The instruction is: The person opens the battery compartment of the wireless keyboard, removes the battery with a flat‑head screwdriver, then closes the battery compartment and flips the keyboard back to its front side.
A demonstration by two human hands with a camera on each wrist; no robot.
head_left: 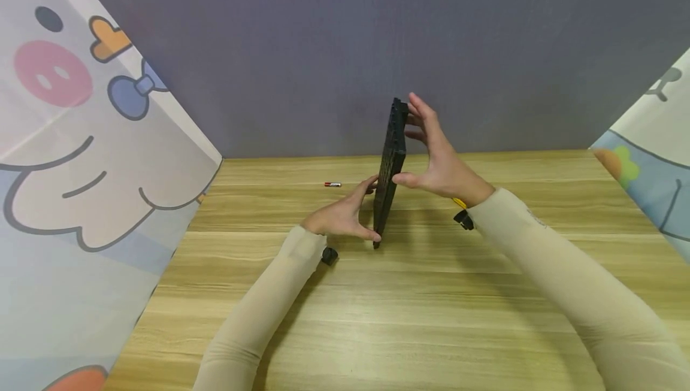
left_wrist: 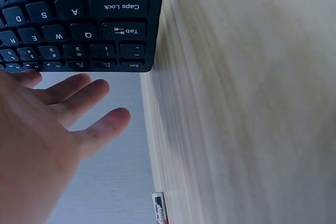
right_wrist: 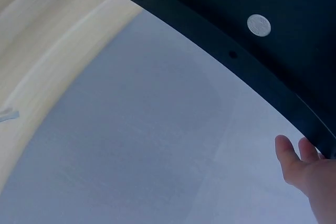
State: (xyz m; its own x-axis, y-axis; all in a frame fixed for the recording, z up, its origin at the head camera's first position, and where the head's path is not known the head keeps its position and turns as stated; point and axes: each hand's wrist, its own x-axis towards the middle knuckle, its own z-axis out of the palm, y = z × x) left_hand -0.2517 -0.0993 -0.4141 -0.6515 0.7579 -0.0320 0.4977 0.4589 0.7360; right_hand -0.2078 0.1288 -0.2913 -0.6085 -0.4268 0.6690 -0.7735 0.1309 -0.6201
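Observation:
A black keyboard [head_left: 389,169] stands on its short end, tilted slightly, between both hands in the head view. My left hand [head_left: 345,212] holds it low, with the thumb at the near edge and the fingers toward the far edge. Higher up, my right hand [head_left: 435,163] grips its back side, thumb at the near edge and fingers at the far one. Lettered keys [left_wrist: 55,11] face the left hand in the left wrist view. The right wrist view shows the smooth underside [right_wrist: 220,3] with a round pale sticker [right_wrist: 259,25].
A small red, black and white battery [head_left: 332,184] lies on the wooden table [head_left: 356,319], left of the keyboard. Something yellow [head_left: 459,202] shows partly behind the right wrist. A grey wall [head_left: 323,61] rises behind the table; printed cartoon panels [head_left: 124,163] stand at the sides.

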